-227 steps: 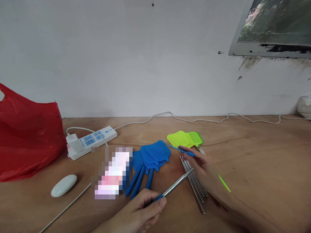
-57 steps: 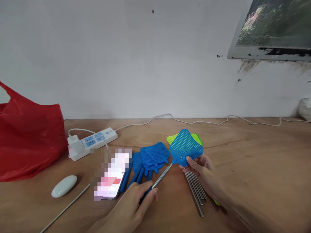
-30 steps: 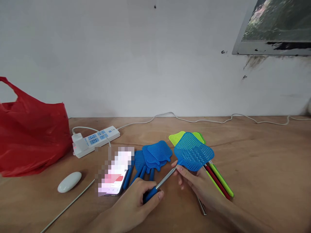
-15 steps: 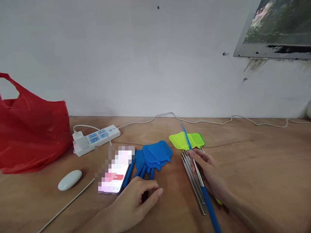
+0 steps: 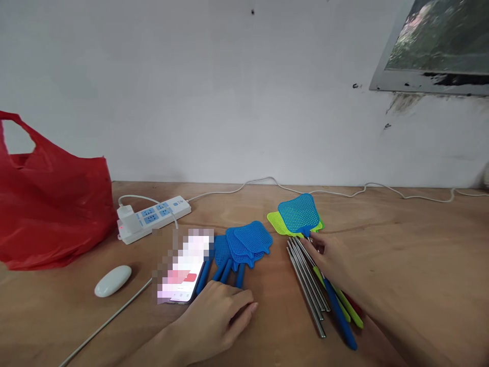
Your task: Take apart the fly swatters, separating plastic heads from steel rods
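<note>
My right hand [image 5: 324,252] grips a blue fly swatter [image 5: 300,211] near the neck, between thumb and fingers. Its mesh head overlaps the lime-green fly swatters [image 5: 275,221], and its blue handle points toward me. Green handles [image 5: 353,308] lie beside it, partly under my forearm. Several slim silver metal rods [image 5: 307,288] lie just left of that hand. My left hand [image 5: 217,316] rests loosely curled on the table, with no object visible in it. Beyond its knuckles are several blue fly swatters [image 5: 250,239] in an overlapping fan; the hand hides their handle ends.
A lit phone [image 5: 187,270] lies left of the blue fan. Farther left are a white mouse [image 5: 113,281], a power strip [image 5: 153,216] with a plugged-in charger, and a red plastic bag [image 5: 57,204]. A white cable [image 5: 340,193] runs along the wall.
The blue swatter in my right hand has turned from edge-on to face-up, with its head now over the green ones and its handle lowered. My left hand has barely moved.
</note>
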Tool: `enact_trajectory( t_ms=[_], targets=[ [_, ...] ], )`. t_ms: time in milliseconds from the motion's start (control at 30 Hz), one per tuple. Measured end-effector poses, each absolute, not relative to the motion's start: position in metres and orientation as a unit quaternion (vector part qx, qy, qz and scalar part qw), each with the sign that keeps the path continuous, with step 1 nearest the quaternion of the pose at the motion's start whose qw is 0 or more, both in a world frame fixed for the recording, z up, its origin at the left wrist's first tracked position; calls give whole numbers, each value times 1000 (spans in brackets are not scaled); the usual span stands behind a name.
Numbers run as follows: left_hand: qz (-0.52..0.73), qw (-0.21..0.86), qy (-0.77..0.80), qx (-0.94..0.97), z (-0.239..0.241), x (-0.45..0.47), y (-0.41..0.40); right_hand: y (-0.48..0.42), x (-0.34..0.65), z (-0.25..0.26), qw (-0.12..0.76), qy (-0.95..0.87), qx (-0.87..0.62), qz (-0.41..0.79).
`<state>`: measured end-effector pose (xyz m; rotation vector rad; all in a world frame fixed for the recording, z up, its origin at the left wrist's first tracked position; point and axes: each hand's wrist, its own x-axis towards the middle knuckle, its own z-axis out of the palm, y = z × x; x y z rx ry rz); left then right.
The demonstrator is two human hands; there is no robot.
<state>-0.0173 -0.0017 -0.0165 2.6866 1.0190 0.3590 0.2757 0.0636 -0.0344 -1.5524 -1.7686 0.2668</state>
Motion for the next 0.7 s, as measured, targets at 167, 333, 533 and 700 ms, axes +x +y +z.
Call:
enact_trajectory(
  t_ms=[167,333,533,700],
  targets=[
    [121,117,344,924,-18,-18,-2,66,278,-43,294,-727,-620,34],
    [120,117,338,926,-16,-18,-1,69,281,-45,271,-725,-633,7],
    [128,122,336,925,-13,-17,-2,70,281,-46,247,-745,-620,-7],
    [124,114,335,927,-16,-18,-1,68,280,-48,203,-737,-641,-60]
  ],
)
